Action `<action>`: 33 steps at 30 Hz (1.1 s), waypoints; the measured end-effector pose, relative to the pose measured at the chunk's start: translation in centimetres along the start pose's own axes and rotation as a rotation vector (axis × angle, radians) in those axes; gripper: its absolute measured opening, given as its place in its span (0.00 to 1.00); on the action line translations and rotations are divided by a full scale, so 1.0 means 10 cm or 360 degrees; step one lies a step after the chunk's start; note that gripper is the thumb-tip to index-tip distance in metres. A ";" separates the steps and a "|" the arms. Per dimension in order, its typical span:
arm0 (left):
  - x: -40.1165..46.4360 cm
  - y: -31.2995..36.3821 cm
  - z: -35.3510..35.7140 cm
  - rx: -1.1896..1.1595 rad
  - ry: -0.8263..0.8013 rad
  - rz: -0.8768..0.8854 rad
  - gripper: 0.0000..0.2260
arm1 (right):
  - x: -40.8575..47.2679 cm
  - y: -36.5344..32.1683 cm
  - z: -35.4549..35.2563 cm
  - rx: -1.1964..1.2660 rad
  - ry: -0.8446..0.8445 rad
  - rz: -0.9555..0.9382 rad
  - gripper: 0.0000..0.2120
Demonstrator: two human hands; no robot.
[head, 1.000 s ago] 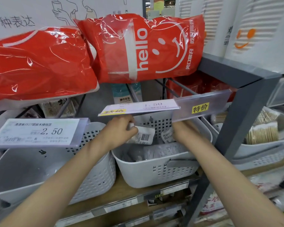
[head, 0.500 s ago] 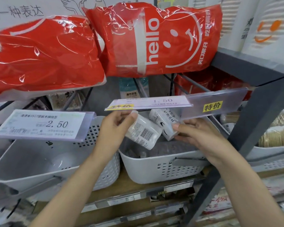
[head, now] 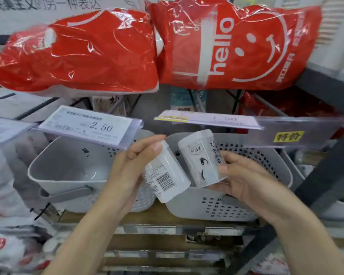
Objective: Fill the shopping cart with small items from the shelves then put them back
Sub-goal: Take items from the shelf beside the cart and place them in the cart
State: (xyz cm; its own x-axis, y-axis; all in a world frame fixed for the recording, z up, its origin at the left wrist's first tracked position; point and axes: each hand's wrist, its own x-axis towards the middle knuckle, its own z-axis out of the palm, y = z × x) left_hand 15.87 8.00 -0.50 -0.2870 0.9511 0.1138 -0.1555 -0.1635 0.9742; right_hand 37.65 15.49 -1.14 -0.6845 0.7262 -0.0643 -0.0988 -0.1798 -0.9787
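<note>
Red plastic packs up top, largest of all: one printed "hello" with a smiley [head: 236, 46], another, crumpled [head: 77, 54], to its left, both lying on the upper wire shelf. Below, two pale perforated baskets side by side on the wooden shelf board [head: 151, 217]: left basket [head: 68, 175] with a handle across its front, right basket [head: 213, 207] just beside it. Grey upright post [head: 330, 175] at far right. Price tags jutted out over the baskets: "2.50" tag [head: 91, 126] over the left, "1.50" tag [head: 209, 119] over the right, clear strip with a yellow sticker [head: 288, 135] further right. Left hand [head: 131, 169] wrapped round a white barcode pack [head: 164, 175], thumb across its top, pack tilted, held in front of the gap between baskets. Right hand [head: 244, 181] gripped a second white printed pack [head: 203, 157] from below and behind, fingers curled at its side, above the right basket's front rim. Packs nearly touching; contact impossible to tell.
</note>
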 end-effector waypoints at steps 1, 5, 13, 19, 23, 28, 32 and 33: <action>-0.06 -0.01 -0.04 -0.0028 0.0067 -0.0008 0.21 | 0.01 0.01 0.05 -0.0015 -0.0052 0.0037 0.23; -0.36 -0.06 -0.26 -0.0123 0.0281 -0.0134 0.23 | 0.07 0.07 0.35 -0.0160 -0.0296 0.0207 0.25; -1.28 -0.06 -0.80 -0.0276 0.0765 -0.0305 0.24 | 0.20 0.47 1.36 -0.0505 -0.0482 0.0254 0.15; -2.07 0.00 -1.43 -0.0486 0.1178 -0.0353 0.25 | 0.41 0.88 2.37 -0.0508 -0.0812 0.0432 0.26; -2.78 0.07 -1.94 -0.0679 0.1442 -0.0305 0.32 | 0.41 1.21 3.20 -0.0566 -0.1108 0.0528 0.25; -3.69 0.05 -2.53 -0.0655 0.1774 -0.0215 0.36 | 0.28 1.66 4.27 -0.0552 -0.1340 0.0574 0.22; -4.24 0.07 -2.91 -0.0638 0.2073 -0.0191 0.40 | 0.22 2.00 4.94 -0.0505 -0.1464 0.0623 0.23; -4.34 0.09 -3.00 -0.0653 0.2130 -0.0177 0.37 | 0.22 2.07 5.08 -0.0486 -0.1477 0.0635 0.22</action>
State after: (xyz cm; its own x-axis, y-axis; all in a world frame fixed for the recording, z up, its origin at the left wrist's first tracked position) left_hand -0.12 -41.28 -10.45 -0.8899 0.0354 -0.4548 -0.4314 -0.3894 0.8138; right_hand -2.60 -20.36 -11.68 -0.9243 -0.1646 -0.3443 0.3529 -0.0257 -0.9353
